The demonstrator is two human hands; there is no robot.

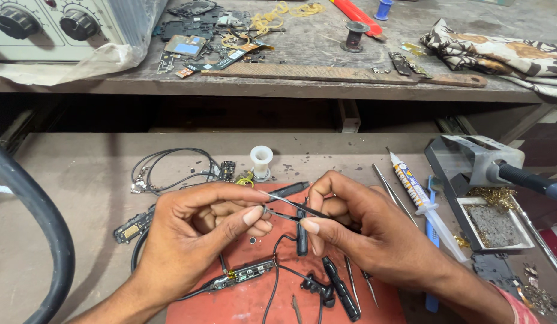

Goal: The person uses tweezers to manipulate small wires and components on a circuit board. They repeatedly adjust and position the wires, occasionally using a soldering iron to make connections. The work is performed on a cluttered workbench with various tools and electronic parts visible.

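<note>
Over the red mat (pixel 248 300), the left hand (pixel 194 234) pinches a small part (pixel 267 210) steady. The right hand (pixel 356 225) pinches tweezers (pixel 293 205), tips meeting that part. Beyond, a white spool (pixel 261 161) stands within reach on the bench (pixel 86 174).

Both hands (pixel 194 231) fingertip to fingertip (pinching)

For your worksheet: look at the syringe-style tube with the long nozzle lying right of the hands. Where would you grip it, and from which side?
Probably grip the glue syringe on its wide labelled barrel, not the thin clear nozzle. It lies flat, slanting away from the right hand, with tweezers close along its left and the soldering stand on its right, so come from above, fingers pinching across the barrel.
</note>
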